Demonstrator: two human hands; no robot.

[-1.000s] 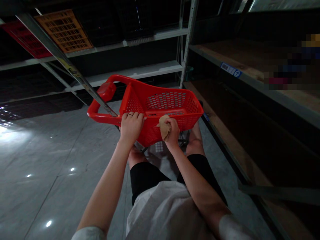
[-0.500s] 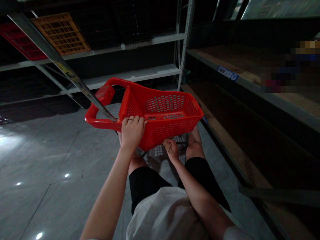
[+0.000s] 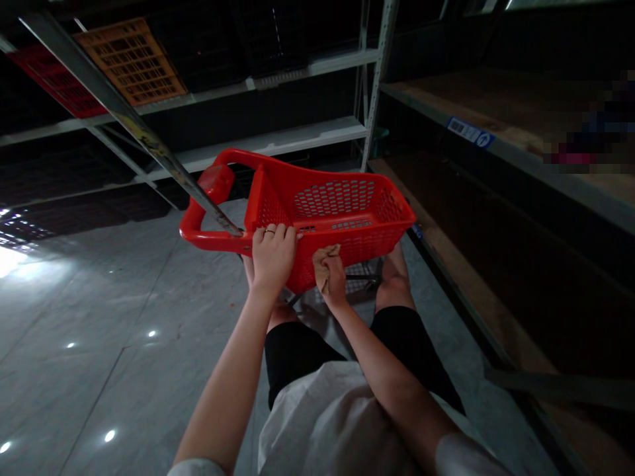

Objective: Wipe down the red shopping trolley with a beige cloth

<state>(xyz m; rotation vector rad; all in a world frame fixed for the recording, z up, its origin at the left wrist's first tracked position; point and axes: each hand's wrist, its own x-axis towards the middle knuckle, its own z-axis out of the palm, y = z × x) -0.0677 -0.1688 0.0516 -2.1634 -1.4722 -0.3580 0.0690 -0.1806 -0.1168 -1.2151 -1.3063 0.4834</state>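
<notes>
A red plastic shopping cart (image 3: pixel 354 241) stands before me, its perforated basket pointing right and its looped handle (image 3: pixel 203 241) to the left. My left hand (image 3: pixel 274 258), with a ring on one finger, grips the near rim of the basket close to the handle end. Against the near outer side of the basket, my right hand (image 3: pixel 335 277) holds a crumpled brown cloth (image 3: pixel 325 264). Part of the cloth is hidden in the fingers. Below the basket, the cart's dark frame shows between my knees.
A metal pole (image 3: pixel 143 139) slants across the upper left, overlapping the cart's handle. Behind stands a metal rack (image 3: pixel 317 135) with an orange crate (image 3: pixel 133 63) and a red crate (image 3: pixel 59 79). Wooden shelves (image 3: pixel 516 145) with a blue label run along the right. The floor (image 3: pixel 119 370) is grey tile.
My right hand has moved up with the cloth from beneath the basket's lower edge to its side wall. My left hand stays on the rim. The whole view has shifted slightly.
</notes>
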